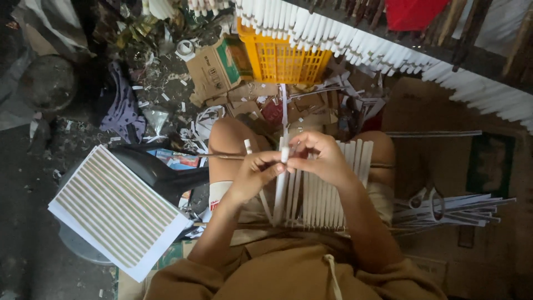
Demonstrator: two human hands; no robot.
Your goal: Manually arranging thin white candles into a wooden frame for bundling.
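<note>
Closest to the camera is a brown hoodie point(288, 275) w/ a white cord hanging down. Both arms reach out from it over the lap.

On the lap lies a row of white paper sticks point(325, 191), side by side, running across both bare knees.

Just above them, the left hand point(256, 171) and right hand point(319, 158) meet in the middle. Both are closed on one white paper tube point(283, 166) that stands almost straight up. Left grip: fingers curled tight around the tube near its top. Right grip: fingertips pinched on the same tube from the other side. A thin brown stick point(222, 156) pokes out to the left from the hands, over the left knee.

On the floor at the left edge sits a white sheet w/ tan stripes point(119, 208), tilted. Next to it is a black curved thing point(158, 172). At the right, a bundle of long white strips point(452, 208) lies on cardboard point(427, 108), & scissors point(430, 199) rest on top of the strips.

Farther out, the floor is full of paper scraps & torn boxes point(214, 69). A yellow plastic crate point(283, 58) stands at the far edge. Behind it, a long row of white tubes point(388, 53) runs across to the right corner.
</note>
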